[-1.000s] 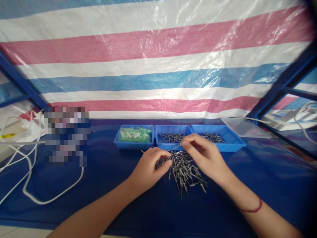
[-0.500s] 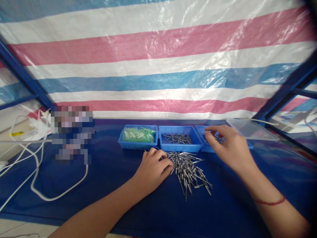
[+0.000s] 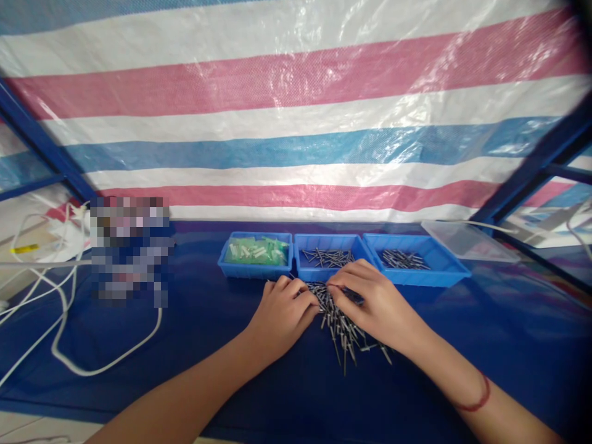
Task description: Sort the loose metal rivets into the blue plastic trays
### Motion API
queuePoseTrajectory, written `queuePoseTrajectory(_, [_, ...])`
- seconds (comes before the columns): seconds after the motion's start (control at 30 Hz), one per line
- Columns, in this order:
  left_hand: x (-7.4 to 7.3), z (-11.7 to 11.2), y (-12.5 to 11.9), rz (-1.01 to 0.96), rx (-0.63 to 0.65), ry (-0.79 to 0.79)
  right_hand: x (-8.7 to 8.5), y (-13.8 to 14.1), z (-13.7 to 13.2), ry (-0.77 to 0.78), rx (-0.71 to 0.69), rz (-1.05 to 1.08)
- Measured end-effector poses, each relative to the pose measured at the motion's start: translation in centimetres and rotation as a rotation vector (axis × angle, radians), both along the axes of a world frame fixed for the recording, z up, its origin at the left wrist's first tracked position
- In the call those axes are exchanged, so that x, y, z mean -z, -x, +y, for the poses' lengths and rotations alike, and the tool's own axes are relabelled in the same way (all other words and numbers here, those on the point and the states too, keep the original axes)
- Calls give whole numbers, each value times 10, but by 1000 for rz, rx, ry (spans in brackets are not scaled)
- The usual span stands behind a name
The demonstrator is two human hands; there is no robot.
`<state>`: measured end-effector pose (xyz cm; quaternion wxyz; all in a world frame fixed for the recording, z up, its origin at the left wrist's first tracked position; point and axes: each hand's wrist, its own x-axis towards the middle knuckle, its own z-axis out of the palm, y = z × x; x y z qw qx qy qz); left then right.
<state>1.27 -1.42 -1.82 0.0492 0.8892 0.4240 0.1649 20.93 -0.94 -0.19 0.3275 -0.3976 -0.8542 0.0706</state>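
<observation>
In the head view, the right hand (image 3: 377, 305) has swung toward 9 o'clock since 0.5 s ago, leaving the right blue bin (image 3: 435, 277) and coming to the pile of rivet-like metal pins (image 3: 345, 330). The left hand (image 3: 284, 314) rests at the pile's 9 o'clock edge, as before.

The right thumb and index tip are pinched together at the pile's upper edge; whether a pin sits between them, I cannot tell. The left fingers are curled, thumb near index, touching the pins; their grasp is hidden too.

The pile, 1 loose heap too tangled to count, lies on the blue table (image 3: 277, 401). Around it stand 3 blue bins: the left bin (image 3: 254, 271) at 10 o'clock, holding green and whitish pieces (image 3: 272, 254); the middle bin (image 3: 308, 272) at 12, with pins; the right bin at 2, also with pins. Beyond that lies 1 clear plastic lid (image 3: 472, 242).

At 9 o'clock, white cables (image 3: 83, 373) loop below 1 yellow strip (image 3: 24, 249), any print too small to read. The right forearm wears 1 red bracelet (image 3: 486, 391).
</observation>
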Motion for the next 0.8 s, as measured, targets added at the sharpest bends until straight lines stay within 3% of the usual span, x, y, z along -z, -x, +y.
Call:
queuePoseTrajectory(0.53, [-1, -3, -2, 24, -4, -1, 0, 0, 0, 26, -20, -14])
queuePoseTrajectory(0.8, [-3, 0, -1, -196, -13, 60, 0, 4, -2, 64, -85, 41])
